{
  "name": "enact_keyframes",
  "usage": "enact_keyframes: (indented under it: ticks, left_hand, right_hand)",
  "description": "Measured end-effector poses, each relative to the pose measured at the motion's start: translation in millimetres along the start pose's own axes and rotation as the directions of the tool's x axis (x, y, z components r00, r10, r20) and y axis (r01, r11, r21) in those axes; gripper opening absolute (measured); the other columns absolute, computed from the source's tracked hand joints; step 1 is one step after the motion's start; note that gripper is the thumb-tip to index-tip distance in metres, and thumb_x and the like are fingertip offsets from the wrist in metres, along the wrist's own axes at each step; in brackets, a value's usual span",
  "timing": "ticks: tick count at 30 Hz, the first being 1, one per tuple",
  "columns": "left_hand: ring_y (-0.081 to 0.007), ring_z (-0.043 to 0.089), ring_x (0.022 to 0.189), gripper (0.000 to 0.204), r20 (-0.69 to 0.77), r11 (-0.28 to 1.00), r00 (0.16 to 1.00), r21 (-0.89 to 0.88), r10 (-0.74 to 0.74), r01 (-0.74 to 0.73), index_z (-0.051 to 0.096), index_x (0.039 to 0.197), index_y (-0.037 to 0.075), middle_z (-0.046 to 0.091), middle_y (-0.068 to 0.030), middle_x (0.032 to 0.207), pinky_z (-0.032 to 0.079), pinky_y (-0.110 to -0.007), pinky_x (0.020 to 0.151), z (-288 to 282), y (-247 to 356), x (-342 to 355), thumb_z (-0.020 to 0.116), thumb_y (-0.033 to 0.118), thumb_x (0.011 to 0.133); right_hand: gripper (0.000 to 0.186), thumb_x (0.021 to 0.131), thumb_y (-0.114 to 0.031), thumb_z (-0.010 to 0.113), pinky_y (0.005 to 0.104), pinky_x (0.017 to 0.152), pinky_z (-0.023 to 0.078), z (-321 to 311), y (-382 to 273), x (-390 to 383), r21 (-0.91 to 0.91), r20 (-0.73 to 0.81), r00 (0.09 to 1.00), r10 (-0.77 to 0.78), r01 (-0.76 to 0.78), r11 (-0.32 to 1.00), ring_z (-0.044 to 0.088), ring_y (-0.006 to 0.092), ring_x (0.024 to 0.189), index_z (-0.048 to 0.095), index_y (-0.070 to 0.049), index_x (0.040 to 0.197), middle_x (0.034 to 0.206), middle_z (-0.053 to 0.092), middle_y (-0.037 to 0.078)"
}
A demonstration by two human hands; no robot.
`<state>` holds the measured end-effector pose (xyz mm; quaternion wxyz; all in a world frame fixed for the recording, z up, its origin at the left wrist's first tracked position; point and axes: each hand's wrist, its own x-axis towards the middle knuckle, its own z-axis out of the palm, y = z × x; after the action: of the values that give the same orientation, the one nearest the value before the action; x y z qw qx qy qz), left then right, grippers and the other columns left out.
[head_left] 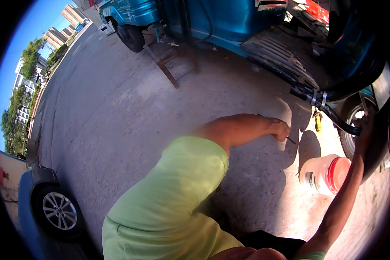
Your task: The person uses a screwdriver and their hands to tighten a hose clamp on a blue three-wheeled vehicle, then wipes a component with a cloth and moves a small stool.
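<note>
My left hand (pixel 281 130) is closed around a thin, dark rod-like tool (pixel 291 140), whose tip sticks out past the fingers above the ground. My right hand (pixel 366 123) reaches up at the far right, beside the spoked front wheel (pixel 354 119) of a blue vehicle (pixel 229 19). Shadow hides its fingers, so its grip cannot be made out. Close to it, a black tube (pixel 340 123) curves down from a black bar with a metal clamp (pixel 319 99). Below my right hand stands a white bucket with a red lid (pixel 339 174), tilted in this view.
A yellow object (pixel 318 121) lies on the ground near the wheel. Under the vehicle's far end is a rusty metal stand (pixel 164 71). The ribbed footboard (pixel 281 54) overhangs the concrete (pixel 117 112). A parked car's wheel (pixel 60 211) is at lower left.
</note>
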<state>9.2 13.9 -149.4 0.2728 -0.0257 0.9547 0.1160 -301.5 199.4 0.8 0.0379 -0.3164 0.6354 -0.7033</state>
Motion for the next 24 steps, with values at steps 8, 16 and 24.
enact_keyframes:
  ticks: [8, 16, 24]
  left_hand:
    - [-0.0337, 0.065, 0.105, 0.035, -0.007, 0.982, 0.994, 0.155, 0.112, -0.11, 0.071, 0.108, 0.001, 0.069, -0.0182, 0.112, 0.052, -0.042, 0.086, 26.4, -19.7, 36.6, 0.054, 0.013, 0.08]
    - [-0.0328, 0.067, 0.101, 0.032, 0.0, 0.945, 0.985, 0.281, 0.174, -0.166, 0.074, 0.102, 0.001, 0.071, -0.0163, 0.104, 0.053, -0.042, 0.084, 30.5, -22.4, 50.2, 0.056, 0.017, 0.08]
    - [-0.0324, 0.066, 0.101, 0.033, -0.019, 0.996, 1.0, -0.085, -0.025, 0.023, 0.073, 0.103, 0.002, 0.071, -0.0152, 0.107, 0.053, -0.041, 0.084, 2.8, 2.3, 2.0, 0.056, 0.019, 0.081]
  right_hand:
    - [0.031, 0.102, -0.021, 0.047, 0.0231, 0.07, 0.037, 0.2, 0.5, -2.2, -0.139, 0.001, 0.99, -0.141, 0.14, 0.98, 0.043, 0.0074, 0.078, 0.063, -0.014, 0.127, 0.086, 0.042, -0.004]
    - [0.031, 0.102, -0.024, 0.049, 0.0225, 0.067, 0.033, -0.2, -9.0, -0.4, -0.015, -0.02, 0.997, -0.071, 0.07, 0.997, 0.041, 0.0058, 0.074, 0.065, -0.011, 0.126, 0.082, 0.042, -0.006]
    - [0.028, 0.102, -0.024, 0.051, 0.021, 0.062, 0.031, 6.0, -13.5, -7.9, -0.014, -0.033, 0.991, -0.128, 0.128, 0.992, 0.039, 0.0046, 0.067, 0.068, -0.009, 0.118, 0.076, 0.041, -0.007]
